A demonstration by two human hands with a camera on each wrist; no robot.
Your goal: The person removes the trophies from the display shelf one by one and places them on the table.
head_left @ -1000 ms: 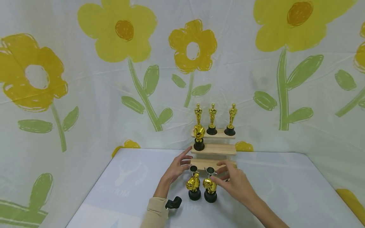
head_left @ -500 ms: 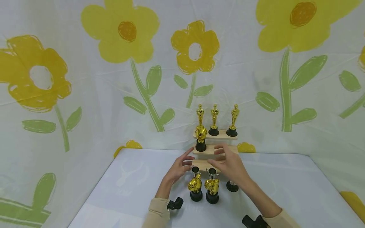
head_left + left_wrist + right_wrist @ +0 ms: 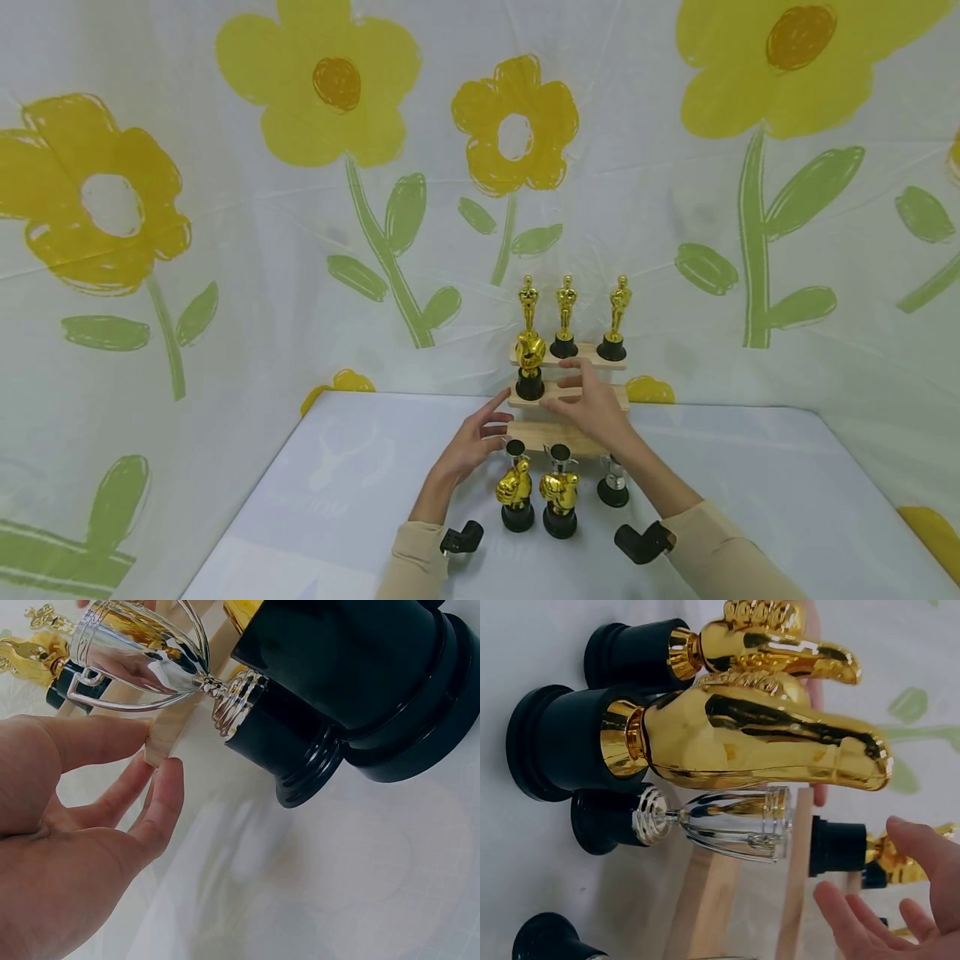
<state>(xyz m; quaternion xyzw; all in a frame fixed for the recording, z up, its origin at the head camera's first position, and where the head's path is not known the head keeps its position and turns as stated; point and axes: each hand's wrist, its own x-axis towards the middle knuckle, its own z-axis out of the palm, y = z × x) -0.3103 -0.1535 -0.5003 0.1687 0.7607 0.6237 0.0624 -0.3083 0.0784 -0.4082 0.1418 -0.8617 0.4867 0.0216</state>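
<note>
A three-step wooden stand (image 3: pixel 542 435) stands at the back of the white table. My right hand (image 3: pixel 579 392) hovers over its middle step with straight fingers, holding nothing, beside a gold thumbs-up trophy (image 3: pixel 530 362) on that step. My left hand (image 3: pixel 483 432) is open at the left end of the bottom step, and in the left wrist view its fingertips (image 3: pixel 139 731) touch the wood. Three gold statuettes (image 3: pixel 566 307) line the top step. In front of the stand are two gold thumbs-up trophies (image 3: pixel 537 493) and three small silver cups (image 3: pixel 612 481).
Flower-printed sheets hang close behind and to both sides of the table (image 3: pixel 750 483). Bare white tabletop lies left and right of the stand. The right wrist view shows the gold trophies (image 3: pixel 765 742) and a silver cup (image 3: pixel 727 821) close to that hand.
My right hand has risen from the gold trophies on the table to the stand's middle step, uncovering the right silver cup. My left hand has barely moved.
</note>
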